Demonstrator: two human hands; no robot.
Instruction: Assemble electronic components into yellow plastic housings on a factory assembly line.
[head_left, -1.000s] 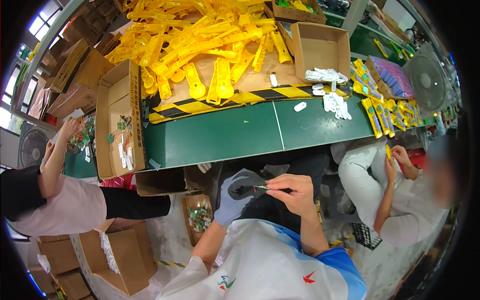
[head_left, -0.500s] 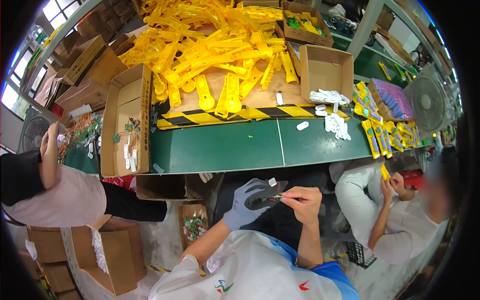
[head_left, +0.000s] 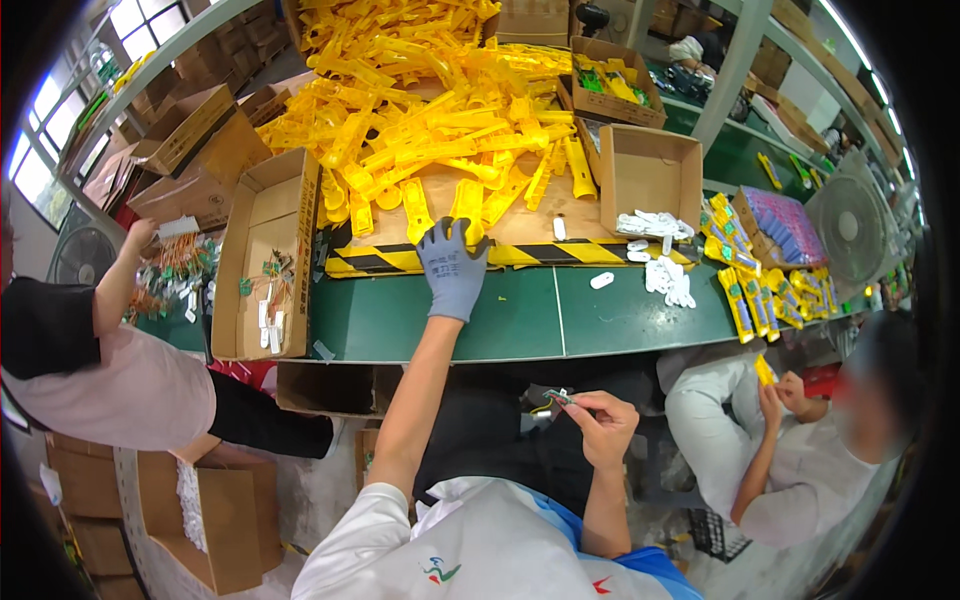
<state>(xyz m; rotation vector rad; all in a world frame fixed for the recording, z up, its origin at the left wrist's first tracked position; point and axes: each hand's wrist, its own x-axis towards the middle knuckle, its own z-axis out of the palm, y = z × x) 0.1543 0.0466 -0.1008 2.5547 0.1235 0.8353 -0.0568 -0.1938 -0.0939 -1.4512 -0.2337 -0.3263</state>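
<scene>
Striped strip (head_left: 560,253): yellow and black, laid along the near edge of a wooden board (head_left: 585,222) on a green table (head_left: 530,325).

Left hand (head_left: 453,265): gloved in grey, fingertips dark; extended over the strip, its fingers parted and bent down onto the near end of a yellow housing (head_left: 467,200), which lies just beyond the strip. Whether the housing is gripped cannot be told.

Right hand (head_left: 607,425): bare; held on the near side of the strip, well apart from it. Thumb and fingers are brought together, and a small green circuit board (head_left: 557,397) with thin wires is pinched at their tips.

Heap of yellow housings (head_left: 430,130): piled beyond the strip.

Open cardboard box (head_left: 650,165): set beyond the strip's right end; white pieces (head_left: 655,225) are gathered at its front.

White oval pieces (head_left: 670,283): clustered on the near side of the strip's right end.

Long cardboard box (head_left: 262,215): placed left of the strip; wired green boards and white parts are contained.

Yellow units (head_left: 740,305): grouped right of the strip.
</scene>
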